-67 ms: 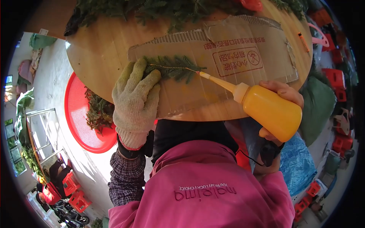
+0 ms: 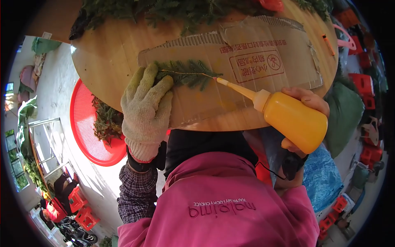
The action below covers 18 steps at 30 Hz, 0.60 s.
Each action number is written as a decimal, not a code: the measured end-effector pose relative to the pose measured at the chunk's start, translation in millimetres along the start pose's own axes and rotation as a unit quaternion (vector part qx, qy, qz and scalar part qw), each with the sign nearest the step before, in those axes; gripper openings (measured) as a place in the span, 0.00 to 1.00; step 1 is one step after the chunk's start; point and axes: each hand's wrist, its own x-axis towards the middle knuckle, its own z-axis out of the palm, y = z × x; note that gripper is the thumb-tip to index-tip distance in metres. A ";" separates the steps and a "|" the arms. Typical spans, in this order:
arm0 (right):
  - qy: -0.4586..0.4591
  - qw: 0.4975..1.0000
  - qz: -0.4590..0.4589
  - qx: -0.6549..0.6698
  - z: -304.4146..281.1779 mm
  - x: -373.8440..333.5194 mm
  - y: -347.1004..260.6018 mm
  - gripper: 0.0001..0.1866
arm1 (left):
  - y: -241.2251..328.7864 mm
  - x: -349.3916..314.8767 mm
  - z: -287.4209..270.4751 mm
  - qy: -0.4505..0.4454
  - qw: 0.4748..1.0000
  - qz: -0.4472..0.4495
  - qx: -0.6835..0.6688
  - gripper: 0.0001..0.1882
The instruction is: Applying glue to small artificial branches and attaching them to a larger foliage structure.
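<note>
A green fir sprig [image 2: 187, 75] lies on a flattened piece of cardboard [image 2: 197, 105], a pale yellowish line running along its stem. My left hand [image 2: 145, 105], in a whitish knit glove with yellow-green stained fingers, holds the sprig's left end under its fingertips. Bare-fingered, my right hand [image 2: 314, 103] is wrapped round a squeeze bottle [image 2: 294, 121] of orange-yellow liquid. The bottle is tilted, its long narrow nozzle pointing up and left. The nozzle's tip meets the right end of the stem. Part of the right hand is hidden behind the bottle.
The cardboard rests on a round wooden table [image 2: 96, 61]. Fir branches [image 2: 164, 12] are heaped along its far side, and an orange pen-like tool [image 2: 328, 45] lies at the right. Left of the table stands a red mesh basket [image 2: 80, 123] holding more greenery [image 2: 108, 121].
</note>
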 end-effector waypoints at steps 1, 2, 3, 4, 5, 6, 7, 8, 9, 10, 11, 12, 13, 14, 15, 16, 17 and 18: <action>-0.005 1.000 -0.011 -0.003 -1.9 -0.2 1.3 0.48 | 0.4 0.0 -0.3 -0.001 1.000 0.001 0.000 0.15; -0.010 1.000 -0.022 -0.007 -4.1 -0.3 2.7 0.48 | 1.3 0.3 -0.7 -0.005 1.000 -0.003 0.005 0.15; -0.009 1.000 -0.022 -0.007 -6.3 -0.5 4.4 0.48 | 2.1 0.5 -1.3 -0.009 1.000 -0.006 0.010 0.15; -0.017 0.999 -0.040 -0.013 -8.5 -0.7 6.5 0.48 | 2.9 0.8 -1.7 -0.013 1.000 -0.010 0.015 0.15; -0.025 0.998 -0.057 -0.018 -10.4 -1.1 8.2 0.48 | 3.5 1.2 -2.1 -0.014 1.000 -0.009 0.015 0.15; -0.034 0.996 -0.075 -0.024 -11.9 -1.6 9.0 0.48 | 4.0 1.7 -2.6 -0.016 1.000 -0.010 0.017 0.15; -0.033 0.996 -0.075 -0.024 -12.4 -2.4 8.9 0.48 | 4.1 1.7 -2.8 -0.018 1.000 -0.011 0.018 0.15; -0.032 0.997 -0.063 -0.016 -12.9 -3.1 8.4 0.48 | 3.9 1.7 -2.8 -0.021 1.000 -0.012 0.020 0.15; -0.032 0.998 -0.052 -0.009 -13.3 -3.9 8.0 0.48 | 2.9 1.3 -2.2 -0.021 1.000 -0.011 0.021 0.15; -0.031 0.999 -0.040 -0.001 -13.6 -4.7 7.9 0.48 | 1.0 0.7 -1.2 -0.019 1.000 -0.008 0.020 0.15; -0.030 0.999 -0.040 -0.001 -14.0 -5.6 8.4 0.48 | -0.9 0.2 -0.1 -0.017 1.000 -0.005 0.020 0.15; -0.025 0.999 -0.037 -0.003 -15.0 -6.5 8.1 0.48 | -1.0 0.3 0.0 -0.015 1.000 -0.003 0.019 0.15; -0.021 0.999 -0.034 -0.006 -16.0 -7.3 7.9 0.48 | -0.2 0.9 -0.5 -0.016 1.000 -0.002 0.019 0.15; -0.016 0.999 -0.030 -0.008 -16.8 -8.1 7.5 0.48 | 0.9 1.8 -1.2 -0.018 1.000 -0.003 0.018 0.15; -0.014 0.999 -0.030 -0.009 -17.4 -8.9 6.9 0.48 | 2.2 3.0 -2.0 -0.020 1.000 -0.005 0.017 0.15; -0.005 1.000 -0.022 -0.007 -17.7 -9.8 5.9 0.48 | 3.5 4.7 -2.6 -0.022 1.000 -0.005 0.015 0.14; 0.001 1.000 -0.014 -0.002 -16.3 -11.2 5.6 0.48 | 4.2 3.5 -3.7 -0.022 1.000 -0.006 0.016 0.14; 0.008 1.000 -0.006 0.002 -15.7 -12.2 5.5 0.48 | 5.3 2.7 -4.7 -0.026 0.999 -0.012 0.019 0.14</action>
